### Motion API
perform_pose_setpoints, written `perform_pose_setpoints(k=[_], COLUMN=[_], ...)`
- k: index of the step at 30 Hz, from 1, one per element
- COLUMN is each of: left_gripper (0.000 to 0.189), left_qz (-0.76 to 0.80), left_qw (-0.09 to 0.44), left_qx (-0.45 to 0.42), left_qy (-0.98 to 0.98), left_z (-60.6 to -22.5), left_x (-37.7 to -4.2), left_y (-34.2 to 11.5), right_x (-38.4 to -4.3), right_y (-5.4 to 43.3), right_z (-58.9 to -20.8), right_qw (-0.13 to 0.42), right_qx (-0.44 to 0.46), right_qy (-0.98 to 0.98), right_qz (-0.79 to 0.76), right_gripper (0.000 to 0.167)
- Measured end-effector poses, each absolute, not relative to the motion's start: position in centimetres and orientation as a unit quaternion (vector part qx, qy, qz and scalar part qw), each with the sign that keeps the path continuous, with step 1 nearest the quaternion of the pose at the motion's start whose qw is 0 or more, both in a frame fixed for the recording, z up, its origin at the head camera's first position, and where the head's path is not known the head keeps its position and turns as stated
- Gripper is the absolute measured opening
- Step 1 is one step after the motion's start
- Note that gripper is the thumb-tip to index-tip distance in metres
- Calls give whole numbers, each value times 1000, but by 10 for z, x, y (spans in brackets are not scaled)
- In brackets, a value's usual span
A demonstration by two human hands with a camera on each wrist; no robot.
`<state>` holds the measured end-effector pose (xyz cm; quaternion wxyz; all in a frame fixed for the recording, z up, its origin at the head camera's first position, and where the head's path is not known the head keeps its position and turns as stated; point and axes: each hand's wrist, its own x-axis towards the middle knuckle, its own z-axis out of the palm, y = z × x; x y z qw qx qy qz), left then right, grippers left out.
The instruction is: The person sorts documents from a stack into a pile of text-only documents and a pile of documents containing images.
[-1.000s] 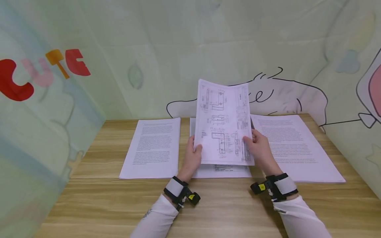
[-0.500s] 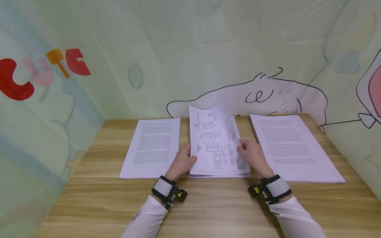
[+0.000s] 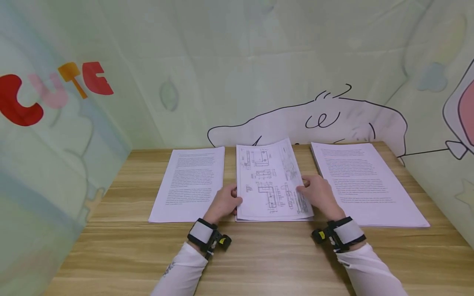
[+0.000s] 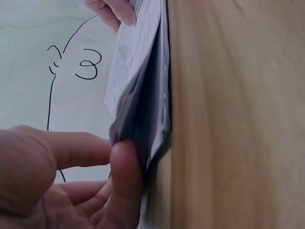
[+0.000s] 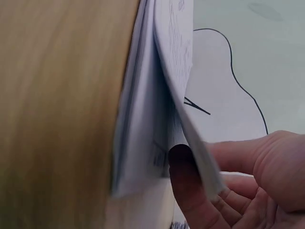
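Between the hands, sheets of paper printed with technical drawings [image 3: 266, 176] lie just over the middle paper stack [image 3: 244, 220], their far right corner bowed upward. My left hand [image 3: 224, 201] pinches their left edge between thumb and fingers; in the left wrist view a gap shows between these sheets and the stack [image 4: 162, 105] below. On the opposite side my right hand [image 3: 320, 195] pinches the right edge. From the right wrist, the thumb lies over the held sheets [image 5: 183, 95] and a finger is under them, apart from the lower stack [image 5: 138, 143].
A stack of text pages [image 3: 189, 185] lies left of the middle one. Another text stack [image 3: 363, 181] is at the right, close to my right hand. All rest on a wooden table [image 3: 274, 259], with a printed cloth backdrop [image 3: 229, 74] behind.
Both hands have brought the drawing sheets down from a raised, tilted position onto the middle stack. The far right corner's curl has lessened over the last half second.
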<state>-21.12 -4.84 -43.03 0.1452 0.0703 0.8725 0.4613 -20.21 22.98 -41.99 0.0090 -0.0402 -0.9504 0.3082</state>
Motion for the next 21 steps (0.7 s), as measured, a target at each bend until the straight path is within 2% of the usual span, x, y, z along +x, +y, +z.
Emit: perform_pose_setpoints(k=[3, 7, 10, 14, 19, 21], left_gripper=[14, 6, 14, 22, 41, 40], left_qz=[452, 432, 415, 414, 447, 458], left_qw=[135, 118, 99, 71, 46, 38], left_qx=[72, 64, 58, 64, 82, 95], left_qy=[879, 892, 903, 905, 889, 883], left_z=[-430, -430, -429, -426, -421, -420], left_x=[-211, -213, -214, -215, -214, -213], left_y=[-49, -51, -52, -48, -39, -34], right_x=[-202, -202, -202, -200, -196, -195], right_y=[233, 237, 241, 248, 264, 270], right_z=[-419, -416, -410, -402, -394, -391], right_qw=[3, -7, -11, 0, 40, 61], right_qx=[-36, -21, -12, -8, -7, 1], right_qy=[-953, -960, -964, -966, -964, -962], right_qz=[302, 280, 265, 258, 264, 265], right_gripper=[46, 39, 34, 39, 45, 47])
